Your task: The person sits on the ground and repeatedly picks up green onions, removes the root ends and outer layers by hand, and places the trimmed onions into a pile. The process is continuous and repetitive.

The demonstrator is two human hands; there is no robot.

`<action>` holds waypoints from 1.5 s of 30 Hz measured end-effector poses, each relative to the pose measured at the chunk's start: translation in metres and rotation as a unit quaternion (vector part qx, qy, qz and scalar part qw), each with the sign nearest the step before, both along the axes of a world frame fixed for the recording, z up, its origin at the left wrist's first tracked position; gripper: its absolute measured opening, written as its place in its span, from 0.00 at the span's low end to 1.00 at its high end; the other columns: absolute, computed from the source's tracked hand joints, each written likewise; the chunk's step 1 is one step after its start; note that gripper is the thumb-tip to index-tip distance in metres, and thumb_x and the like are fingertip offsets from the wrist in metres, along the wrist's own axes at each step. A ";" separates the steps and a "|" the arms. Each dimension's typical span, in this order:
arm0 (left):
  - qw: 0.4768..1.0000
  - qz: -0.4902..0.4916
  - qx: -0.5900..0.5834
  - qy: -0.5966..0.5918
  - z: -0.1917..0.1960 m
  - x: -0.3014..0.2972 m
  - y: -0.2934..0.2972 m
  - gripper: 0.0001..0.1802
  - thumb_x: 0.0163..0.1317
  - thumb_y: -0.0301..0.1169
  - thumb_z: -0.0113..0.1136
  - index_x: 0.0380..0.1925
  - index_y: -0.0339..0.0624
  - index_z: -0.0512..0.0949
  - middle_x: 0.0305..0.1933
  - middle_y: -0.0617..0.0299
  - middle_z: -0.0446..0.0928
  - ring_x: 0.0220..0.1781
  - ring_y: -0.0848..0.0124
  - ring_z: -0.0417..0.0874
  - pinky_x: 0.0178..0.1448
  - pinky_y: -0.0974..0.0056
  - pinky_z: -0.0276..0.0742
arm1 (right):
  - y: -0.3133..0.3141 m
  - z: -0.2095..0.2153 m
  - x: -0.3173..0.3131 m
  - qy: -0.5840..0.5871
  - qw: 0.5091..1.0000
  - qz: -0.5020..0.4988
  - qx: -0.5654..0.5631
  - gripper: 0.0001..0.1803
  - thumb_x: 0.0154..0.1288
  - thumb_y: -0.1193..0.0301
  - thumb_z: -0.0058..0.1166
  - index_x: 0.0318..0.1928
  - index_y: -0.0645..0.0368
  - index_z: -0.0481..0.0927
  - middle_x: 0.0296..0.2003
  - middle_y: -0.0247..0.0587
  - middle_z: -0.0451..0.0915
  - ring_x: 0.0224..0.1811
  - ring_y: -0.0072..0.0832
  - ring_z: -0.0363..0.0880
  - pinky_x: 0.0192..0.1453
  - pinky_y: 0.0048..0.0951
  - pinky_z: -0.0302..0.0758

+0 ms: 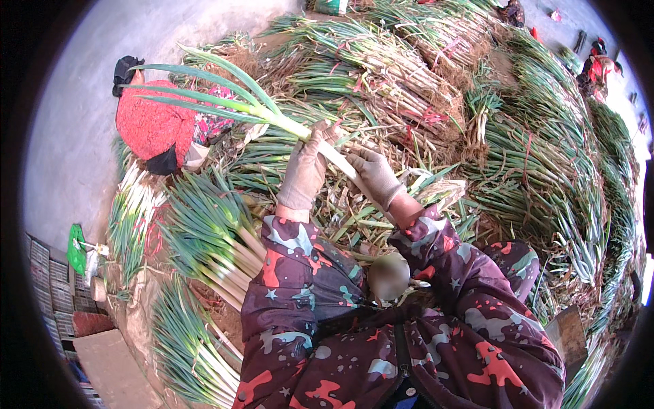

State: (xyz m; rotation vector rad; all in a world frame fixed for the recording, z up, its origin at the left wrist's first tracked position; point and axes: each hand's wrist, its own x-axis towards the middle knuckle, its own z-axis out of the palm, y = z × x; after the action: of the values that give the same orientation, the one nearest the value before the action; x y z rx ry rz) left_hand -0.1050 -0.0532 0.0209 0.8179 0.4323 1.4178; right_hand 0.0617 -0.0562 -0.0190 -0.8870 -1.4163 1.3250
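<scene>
A long green onion (pixel 289 125) lies slantwise across both hands, its green leaves fanning to the upper left and its pale stalk running down to the right. My left hand (pixel 306 169), in a dusty knit glove, is closed around the stalk just below the leaves. Farther down the stalk, my right hand (pixel 375 178), gloved too, has its fingers closed against it. Under the hands is a litter of loose leaves and stripped skins (pixel 354 221). Cleaned green onions (pixel 211 238) lie in a pile beside my left forearm.
Large bundles of untrimmed green onions (pixel 381 75) cover the floor ahead, with more (pixel 538 170) to the right. A person in red (pixel 157 123) bends at the left. More cleaned stalks (pixel 191 347) lie lower left, near a cardboard sheet (pixel 117 368) and a green bag (pixel 76 249).
</scene>
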 end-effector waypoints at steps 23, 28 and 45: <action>0.995 0.067 -0.020 -0.069 0.011 -0.030 0.000 0.15 0.68 0.41 0.57 0.48 0.46 0.73 0.32 0.68 0.67 0.37 0.71 0.72 0.54 0.55 0.75 | -0.022 -0.011 0.062 0.448 0.819 0.026 -0.357 0.10 0.76 0.65 0.41 0.35 0.52 0.72 0.17 0.28 0.66 0.16 0.26 0.63 0.24 0.28 0.66; 0.986 0.113 0.027 -0.121 -0.004 -0.090 0.009 0.13 0.69 0.39 0.55 0.48 0.46 0.73 0.32 0.70 0.69 0.35 0.73 0.72 0.55 0.55 0.75 | -0.055 -0.085 0.149 -0.503 0.860 -0.012 0.079 0.14 0.69 0.58 0.50 0.40 0.57 0.76 0.27 0.50 0.81 0.29 0.48 0.80 0.36 0.42 0.77; 0.919 0.382 0.090 -0.039 0.021 -0.088 -0.041 0.14 0.61 0.23 0.58 0.46 0.39 0.70 0.32 0.62 0.73 0.29 0.73 0.76 0.32 0.71 0.74 | -0.082 -0.056 0.053 -0.279 0.956 0.060 0.062 0.17 0.66 0.75 0.54 0.55 0.62 0.75 0.30 0.30 0.79 0.29 0.17 0.74 0.32 0.22 0.73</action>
State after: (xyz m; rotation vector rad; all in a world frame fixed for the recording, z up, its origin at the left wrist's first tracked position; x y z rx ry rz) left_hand -0.1934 -0.0947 0.0419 0.7650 0.6020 2.2352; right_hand 0.1147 -0.1383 -0.0755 -1.1620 -1.9915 1.0983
